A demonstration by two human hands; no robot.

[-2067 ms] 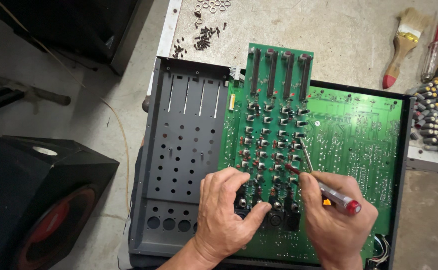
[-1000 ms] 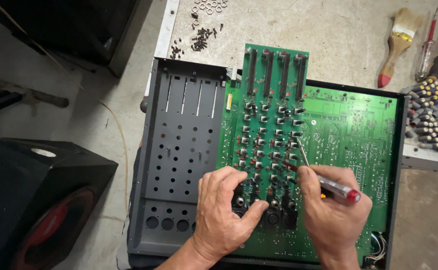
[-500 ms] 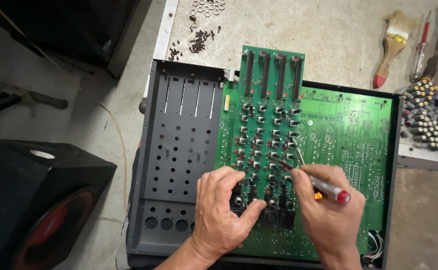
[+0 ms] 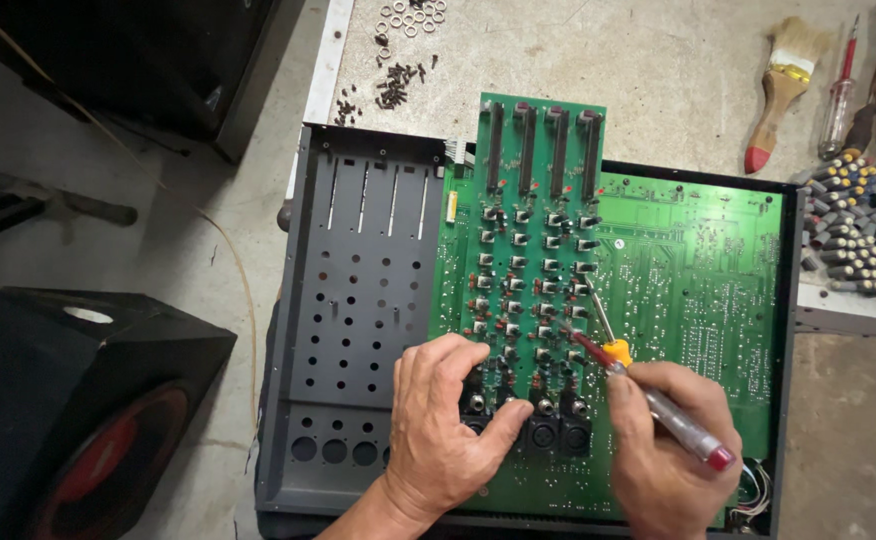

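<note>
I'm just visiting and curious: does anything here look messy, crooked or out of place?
Yes. The narrow green board sticks out past the grey chassis at the top, not seated flush. Loose dark screws and washers lie scattered on the bench above it.
</note>
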